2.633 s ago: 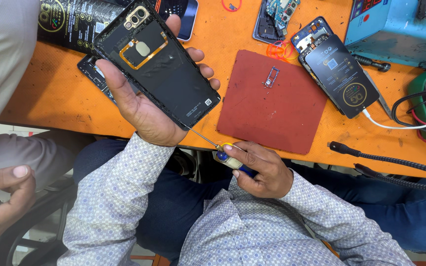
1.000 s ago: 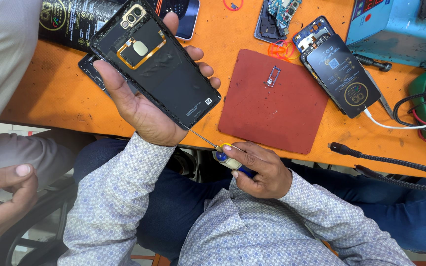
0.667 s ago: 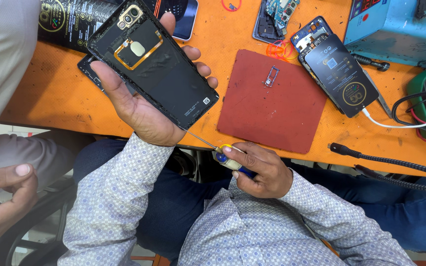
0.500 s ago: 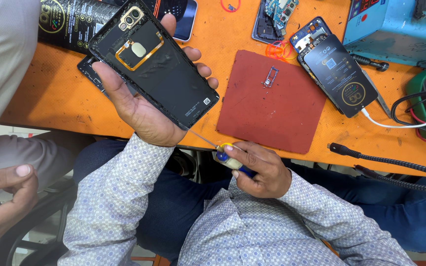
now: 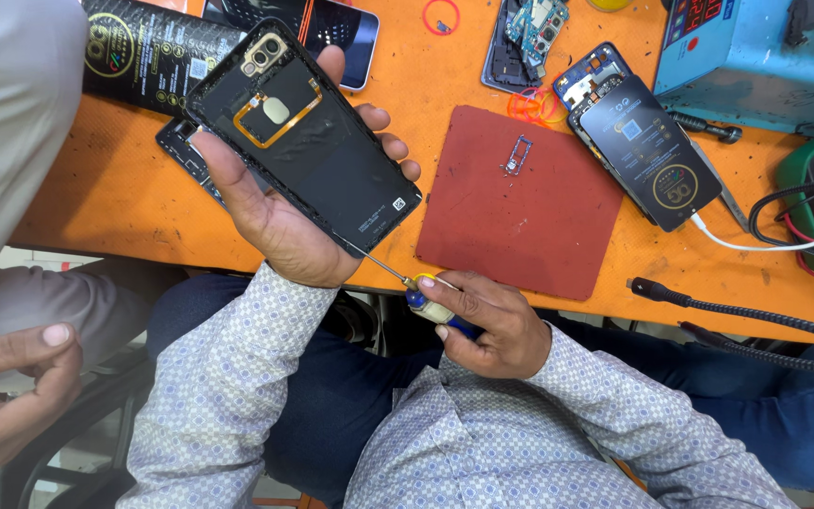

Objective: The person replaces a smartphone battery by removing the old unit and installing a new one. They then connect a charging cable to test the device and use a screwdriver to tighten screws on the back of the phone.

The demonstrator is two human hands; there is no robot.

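Two hands, barely moved: my left hand point(image 5: 280, 221) cradles opened black phone point(image 5: 303, 137) over orange desk point(image 5: 105, 188); my right hand point(image 5: 487, 325) grips blue-handled screwdriver point(image 5: 416, 292), tip at phone's lower edge, unchanged.

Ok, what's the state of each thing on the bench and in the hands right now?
Left hand: holding the phone off the bench.
Phone: back cover off, inner frame exposed, tilted.
Right hand: closed on the screwdriver.
Screwdriver: tip at the phone's lower edge.
Second phone: lying flat, white cable plugged in.
Red mat: flat, small metal tray on it.
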